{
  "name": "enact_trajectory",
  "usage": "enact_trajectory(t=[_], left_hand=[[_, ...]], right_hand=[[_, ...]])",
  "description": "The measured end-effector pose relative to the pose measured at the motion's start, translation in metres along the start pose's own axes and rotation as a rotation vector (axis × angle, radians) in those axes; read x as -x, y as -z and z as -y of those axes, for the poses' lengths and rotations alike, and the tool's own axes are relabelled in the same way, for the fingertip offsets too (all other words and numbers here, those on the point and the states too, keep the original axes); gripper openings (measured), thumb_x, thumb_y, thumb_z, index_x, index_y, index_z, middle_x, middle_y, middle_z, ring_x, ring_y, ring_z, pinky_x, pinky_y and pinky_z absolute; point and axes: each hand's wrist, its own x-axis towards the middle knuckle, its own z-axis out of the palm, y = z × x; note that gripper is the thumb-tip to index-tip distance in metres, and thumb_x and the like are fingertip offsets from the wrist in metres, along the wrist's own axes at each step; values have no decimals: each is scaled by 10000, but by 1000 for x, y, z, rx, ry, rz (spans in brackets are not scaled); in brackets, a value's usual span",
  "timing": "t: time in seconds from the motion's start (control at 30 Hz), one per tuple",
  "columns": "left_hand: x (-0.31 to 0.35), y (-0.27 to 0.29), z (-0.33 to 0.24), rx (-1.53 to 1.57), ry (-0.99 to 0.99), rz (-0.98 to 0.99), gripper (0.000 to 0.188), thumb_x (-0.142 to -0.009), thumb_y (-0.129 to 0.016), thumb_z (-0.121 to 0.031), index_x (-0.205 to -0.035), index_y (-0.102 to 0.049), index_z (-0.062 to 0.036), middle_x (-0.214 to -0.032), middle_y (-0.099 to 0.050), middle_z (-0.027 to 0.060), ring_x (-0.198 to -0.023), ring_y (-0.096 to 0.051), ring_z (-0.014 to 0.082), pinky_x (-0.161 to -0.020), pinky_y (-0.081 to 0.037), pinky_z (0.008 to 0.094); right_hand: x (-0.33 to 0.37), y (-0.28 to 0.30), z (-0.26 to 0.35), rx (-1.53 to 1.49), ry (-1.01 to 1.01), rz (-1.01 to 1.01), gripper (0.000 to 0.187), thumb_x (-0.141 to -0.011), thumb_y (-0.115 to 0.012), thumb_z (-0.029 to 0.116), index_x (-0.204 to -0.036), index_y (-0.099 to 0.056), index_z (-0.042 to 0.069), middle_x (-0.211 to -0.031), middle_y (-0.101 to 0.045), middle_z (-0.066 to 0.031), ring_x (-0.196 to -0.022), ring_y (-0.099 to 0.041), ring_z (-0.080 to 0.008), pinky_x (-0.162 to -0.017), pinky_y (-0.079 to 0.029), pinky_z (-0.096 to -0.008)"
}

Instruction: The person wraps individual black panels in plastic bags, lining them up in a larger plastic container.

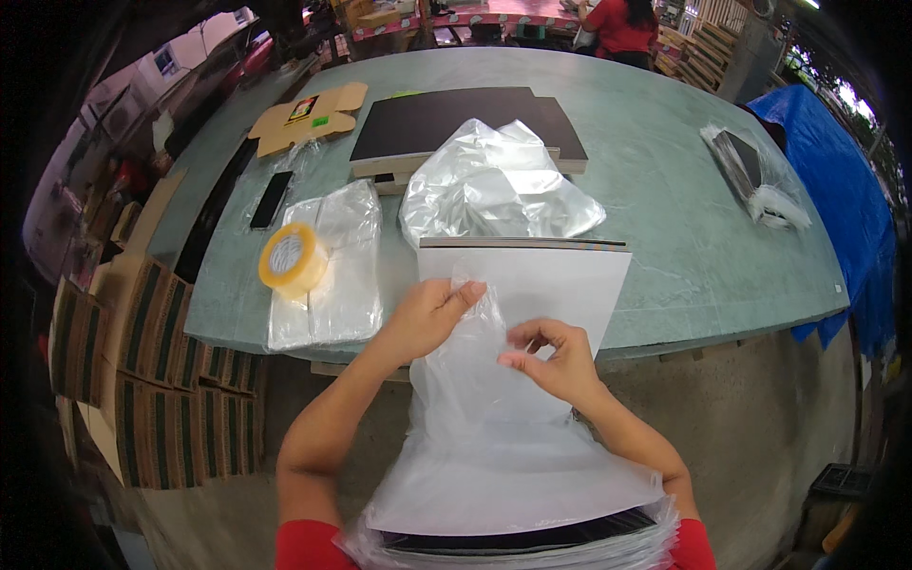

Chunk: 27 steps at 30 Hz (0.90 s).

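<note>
My left hand (432,318) grips the crumpled edge of a clear plastic bag (480,332), thumb on top. The bag lies over a stack of white sheets (560,285), whose far edge rests on the table's near side. To its right, my right hand (560,361) hovers over the sheets with thumb and curled fingers apart, nothing visible between them. Nearest to me, more bagged white sheets with dark ones beneath (518,508) lie in a pile across my lap. Just beyond the white stack sits a heap of loose clear plastic bags (494,180).
On the green table (655,275) are a tape roll (294,260) on flat plastic packs (347,256), a phone (272,200), flattened cardboard (309,119), dark sheet stacks (446,119) and a bagged bundle (750,171). Cartons (176,380) stand left, a blue tarp (831,180) right. Another person (622,28) is behind.
</note>
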Motion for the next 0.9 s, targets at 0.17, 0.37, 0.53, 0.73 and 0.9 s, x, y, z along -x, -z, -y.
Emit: enact_trajectory(t=[0.17,0.37,0.53,0.73,0.9], left_hand=[[3,-1,-9,-16,36,36,473,-854,-446,-367,-611,-483,38,-494,-389,9,-503,-349,78,-440,-311,284],[9,14,-20,-72,19,-75,451,-865,-427,-365,-635,-452,22,-505,-354,34,-502,-343,106,-460,-312,294],[10,3,-22,-55,7,-93,356,-830,-511,-273,-647,-495,31,-490,-383,26,-501,-358,88,-446,-323,277],[11,18,-16,-297,-500,-549,200,-742,-629,-192,-788,-526,-27,-553,-450,10,-523,-433,88,-482,-355,241],[45,27,-26,60,-93,-155,205,-728,-634,-182,-657,-527,-23,-558,-486,7,-497,-428,82,-473,-356,226]], right_hand=[[-6,-12,9,125,18,-95,470,-660,-710,141,-1044,-494,-23,-915,-588,-110,-779,-560,-144,-652,-450,-253],[4,-5,-12,64,-25,85,494,-650,-724,184,-1036,-490,-18,-855,-585,-97,-775,-566,-152,-656,-455,-257],[-5,-13,-11,-56,-93,-8,251,-724,-659,210,-808,-579,-12,-688,-598,-66,-631,-552,-113,-577,-432,-242],[1,2,0,-423,-260,188,223,-766,-621,202,-665,-570,10,-617,-556,-14,-605,-492,-63,-565,-397,-220],[3,16,0,-571,-208,282,189,-769,-618,197,-716,-587,18,-633,-546,-1,-593,-472,-64,-568,-385,-209]])
